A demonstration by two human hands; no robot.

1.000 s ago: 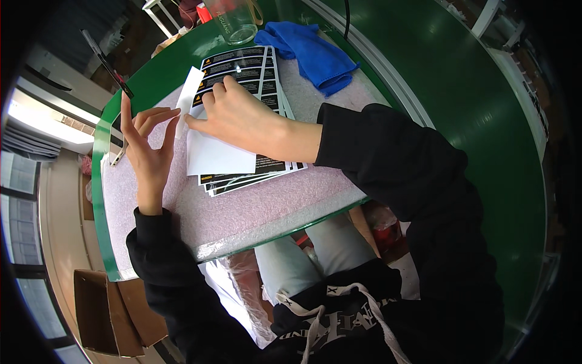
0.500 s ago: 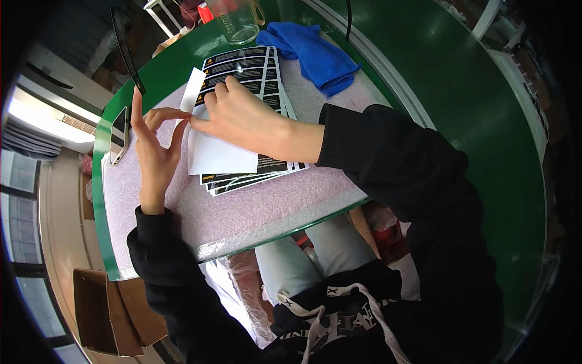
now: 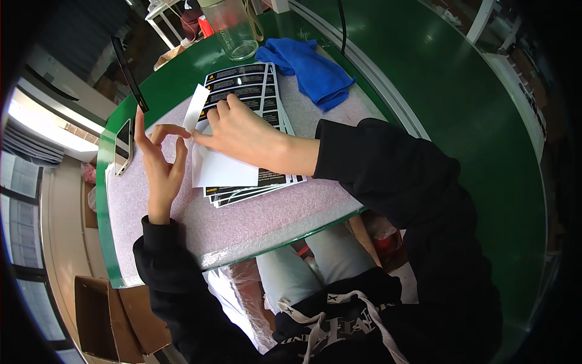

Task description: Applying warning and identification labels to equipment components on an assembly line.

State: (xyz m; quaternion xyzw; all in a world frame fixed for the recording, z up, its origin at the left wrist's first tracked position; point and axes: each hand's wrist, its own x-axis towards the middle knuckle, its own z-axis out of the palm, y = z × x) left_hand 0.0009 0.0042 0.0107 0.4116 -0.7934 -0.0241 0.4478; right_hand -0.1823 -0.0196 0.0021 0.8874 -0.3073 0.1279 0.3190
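Note:
A long black label strip [image 3: 128, 73] stands up from the raised fingertip of my left hand [image 3: 162, 167], seemingly stuck to it. Another finger of that hand bends to the edge of a white backing sheet [image 3: 224, 168], with the thumb slightly apart below. My right hand [image 3: 248, 133] lies over the sheet, thumb and finger pinched at its left edge, meeting the left fingertip. A narrow white flap [image 3: 196, 108] rises above the pinch. Beneath lies a fanned stack of black label sheets [image 3: 239, 82] with white lines and small orange marks. My right palm hides part of the stack.
Pale pink foam sheeting [image 3: 242, 233] covers the green table [image 3: 109, 255]. Behind the stack are a clear bottle [image 3: 233, 36] and a blue cloth [image 3: 312, 70]. A phone [image 3: 123, 145] lies at the left edge. An open cardboard box [image 3: 97, 315] stands below left.
The whole view has shifted slightly, so the table sits lower. My left thumb has parted a little from the bent finger; my right hand keeps its pinch at the sheet's edge.

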